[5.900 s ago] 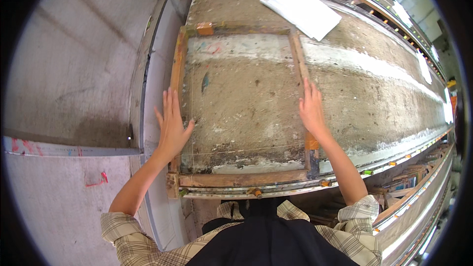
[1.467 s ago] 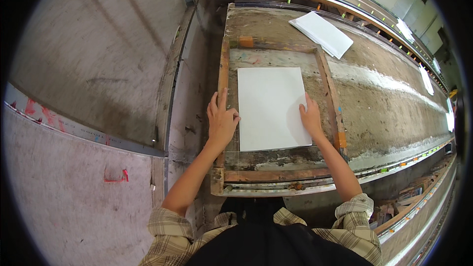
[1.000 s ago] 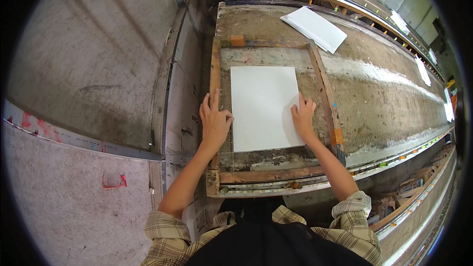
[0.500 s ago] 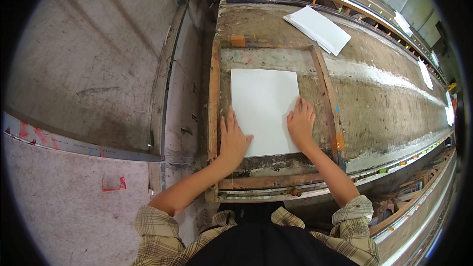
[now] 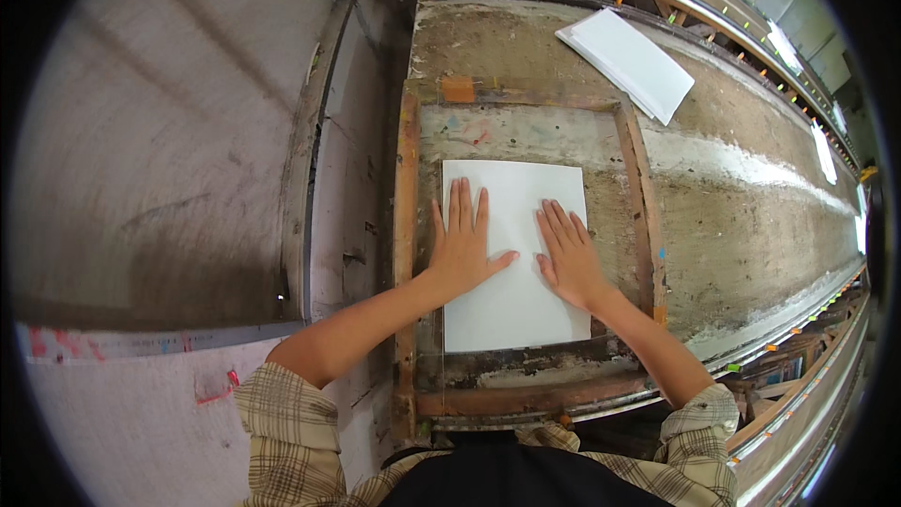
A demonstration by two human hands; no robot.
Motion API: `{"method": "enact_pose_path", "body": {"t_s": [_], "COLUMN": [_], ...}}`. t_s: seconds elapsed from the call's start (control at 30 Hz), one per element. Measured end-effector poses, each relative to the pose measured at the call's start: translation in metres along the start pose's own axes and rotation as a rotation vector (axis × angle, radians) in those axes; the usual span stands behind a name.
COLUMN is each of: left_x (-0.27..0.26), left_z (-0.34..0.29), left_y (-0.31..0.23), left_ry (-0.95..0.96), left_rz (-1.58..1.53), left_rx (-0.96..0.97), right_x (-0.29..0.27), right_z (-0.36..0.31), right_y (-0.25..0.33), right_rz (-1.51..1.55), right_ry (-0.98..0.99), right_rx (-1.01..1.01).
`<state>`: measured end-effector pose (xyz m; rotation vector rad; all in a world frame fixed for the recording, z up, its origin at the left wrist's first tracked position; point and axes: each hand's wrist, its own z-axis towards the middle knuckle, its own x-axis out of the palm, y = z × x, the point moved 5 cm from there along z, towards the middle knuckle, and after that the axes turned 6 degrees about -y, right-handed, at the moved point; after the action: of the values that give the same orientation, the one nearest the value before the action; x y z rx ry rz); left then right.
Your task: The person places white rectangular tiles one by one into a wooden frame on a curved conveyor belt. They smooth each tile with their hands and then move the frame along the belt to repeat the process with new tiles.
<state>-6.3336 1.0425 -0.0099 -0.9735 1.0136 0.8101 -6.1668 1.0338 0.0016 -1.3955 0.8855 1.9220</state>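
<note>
Squarely inside an old rectangular wooden frame, brown and paint-stained [image 5: 641, 197], lies a blank white rectangle that looks like paper [image 5: 516, 324], upright on its short side from the wearer's viewpoint. Whether it is one sheet or a thin stack cannot be told. The bare left hand [image 5: 462, 253] lies flat on its left half, fingers long and slightly fanned, thumb stretched inward, little finger just over the left edge. The bare right hand [image 5: 571, 258] lies flat on the right half, fingers closer together, thumb apart. Neither hand grips anything.

The white piece looks light, smooth and flexible, likely to slide under a flat palm and to crease if pinched hard. The best holds would be its uncovered near corners or the far edge, lifted with both hands.

Its left edge sits close to the frame's left rail; the gaps at right and near side are wider, and the far gap is widest. The frame's left rail runs along the end of the long, stained brown table [image 5: 751, 225], beside a pale wall [image 5: 343, 169]. To the right the tabletop stretches away, with a white folded-looking paper pile [image 5: 627, 61] near the frame's far-right corner.
</note>
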Motion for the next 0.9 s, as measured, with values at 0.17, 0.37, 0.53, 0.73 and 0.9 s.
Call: {"method": "enact_pose_path", "body": {"t_s": [0.17, 0.37, 0.53, 0.73, 0.9], "left_x": [0.016, 0.035, 0.036, 0.016, 0.014], "left_z": [0.066, 0.116, 0.135, 0.124, 0.078], "left_y": [0.014, 0.030, 0.041, 0.042, 0.042], "left_ry": [-0.066, -0.180, -0.256, -0.411, -0.346], "left_rz": [0.060, 0.052, -0.031, -0.053, -0.017], "left_rx": [0.050, 0.015, -0.150, -0.106, -0.119], "right_x": [0.016, 0.043, 0.044, 0.035, 0.031], "right_z": [0.070, 0.125, 0.143, 0.136, 0.110], "right_y": [-0.025, -0.056, -0.079, -0.097, -0.087], "right_rz": [-0.018, -0.057, -0.010, -0.193, -0.284], "right_ry": [-0.038, -0.110, -0.273, -0.453, -0.439], "right_rx": [-0.138, -0.088, 0.100, 0.258, 0.322]}}
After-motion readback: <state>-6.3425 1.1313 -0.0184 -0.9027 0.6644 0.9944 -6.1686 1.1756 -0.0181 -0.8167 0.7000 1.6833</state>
